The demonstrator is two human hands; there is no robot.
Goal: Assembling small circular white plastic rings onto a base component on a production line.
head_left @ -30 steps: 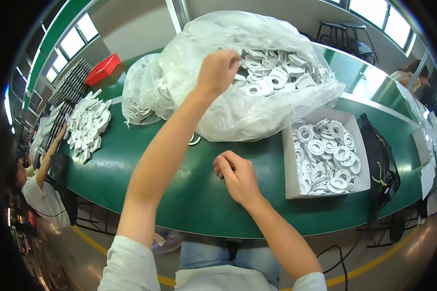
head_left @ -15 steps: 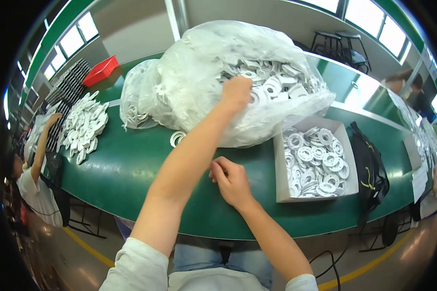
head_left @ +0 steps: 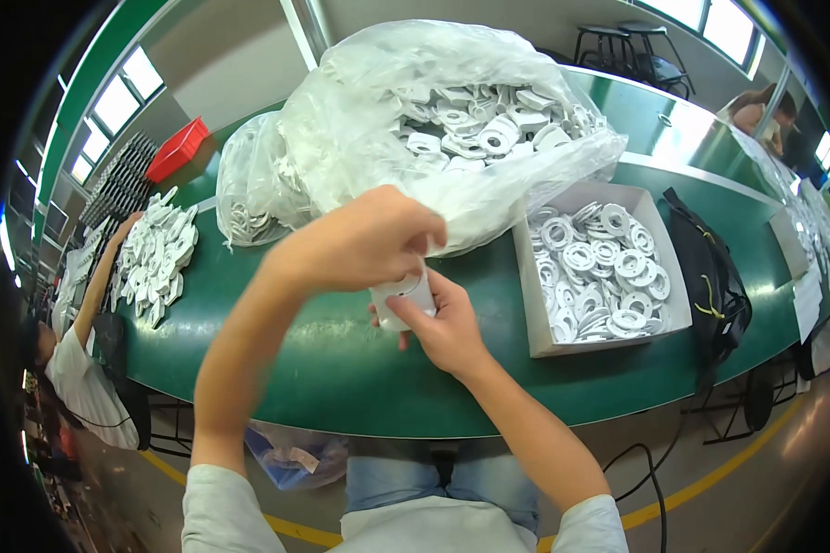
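Observation:
In front of me, my right hand (head_left: pixel 450 327) grips a small white plastic part (head_left: pixel 404 302), its thumb lying across the face. My left hand (head_left: pixel 373 240) is bent over the upper edge of that part, fingers curled and closed on it; some fingertips are hidden behind the hand. Just beyond both hands, a large clear plastic bag (head_left: pixel 341 138) lies open, heaped with similar white plastic parts (head_left: pixel 498 136). To the right stands an open white cardboard box (head_left: pixel 563 348) filled with white plastic rings (head_left: pixel 579 256).
A smaller bag of parts (head_left: pixel 249 189) and a loose pile of white pieces (head_left: pixel 160 253) sit left on the green table (head_left: pixel 323 378). Behind are a red bin (head_left: pixel 177 150) and stacked dark trays (head_left: pixel 124 180). A black bag (head_left: pixel 705 276) lies beside the box. A co-worker (head_left: pixel 92 373) reaches in at left.
My left hand has come back out of the large bag toward me. A white part is now between my hands, where my right hand was previously resting near the table without it.

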